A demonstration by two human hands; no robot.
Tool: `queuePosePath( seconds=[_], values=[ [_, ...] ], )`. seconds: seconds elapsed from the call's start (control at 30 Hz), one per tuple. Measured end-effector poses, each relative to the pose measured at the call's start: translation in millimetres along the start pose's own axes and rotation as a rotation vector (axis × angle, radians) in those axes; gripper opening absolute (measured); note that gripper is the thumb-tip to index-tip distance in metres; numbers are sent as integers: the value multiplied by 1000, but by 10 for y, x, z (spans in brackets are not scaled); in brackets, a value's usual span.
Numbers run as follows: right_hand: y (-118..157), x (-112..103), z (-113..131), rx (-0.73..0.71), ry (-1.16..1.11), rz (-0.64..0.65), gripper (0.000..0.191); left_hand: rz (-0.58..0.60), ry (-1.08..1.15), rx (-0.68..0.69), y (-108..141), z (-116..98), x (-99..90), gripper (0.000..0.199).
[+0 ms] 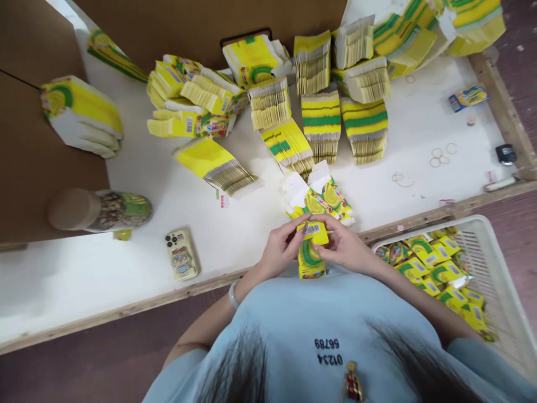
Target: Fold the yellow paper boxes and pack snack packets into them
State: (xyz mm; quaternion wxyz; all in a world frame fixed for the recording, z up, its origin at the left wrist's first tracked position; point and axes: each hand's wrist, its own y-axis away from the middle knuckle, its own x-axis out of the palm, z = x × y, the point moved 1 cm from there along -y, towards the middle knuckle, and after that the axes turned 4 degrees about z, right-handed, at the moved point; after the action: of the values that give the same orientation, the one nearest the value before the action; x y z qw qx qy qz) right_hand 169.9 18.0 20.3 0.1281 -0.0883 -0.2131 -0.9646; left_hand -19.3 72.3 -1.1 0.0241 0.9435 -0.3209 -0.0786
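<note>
Close to my body, at the table's front edge, both hands hold a small yellow and green carton (311, 258) with a barcode on its upper flap. My left hand (282, 246) pinches the flap from the left, thumb and fingertips on it. My right hand (342, 242) grips the carton from the right, its thumb on the front. Just beyond my fingers lie a couple of similar cartons (331, 196) with white flaps standing open. Behind them a stack of flat yellow cartons (289, 143) leans in a fanned row.
More flat carton stacks (321, 120) stand across the white table (251, 224). To the left are a jar (121, 211) on its side and a phone (181, 254). A white basket (501, 280) of filled-out cartons sits right, below the wooden edge. Rubber bands (438, 158) lie farther right.
</note>
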Motion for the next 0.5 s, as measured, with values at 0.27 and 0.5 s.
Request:
queuePosePath(
  seconds=[0.27,0.5],
  values=[
    [-25,-95,-68,58,-153,6,47,170,-190,174,-66,-16,-37,49],
    [866,-1053,34,72,526,-581,42,-359,-731,171,-854,184,-394,62]
  ],
)
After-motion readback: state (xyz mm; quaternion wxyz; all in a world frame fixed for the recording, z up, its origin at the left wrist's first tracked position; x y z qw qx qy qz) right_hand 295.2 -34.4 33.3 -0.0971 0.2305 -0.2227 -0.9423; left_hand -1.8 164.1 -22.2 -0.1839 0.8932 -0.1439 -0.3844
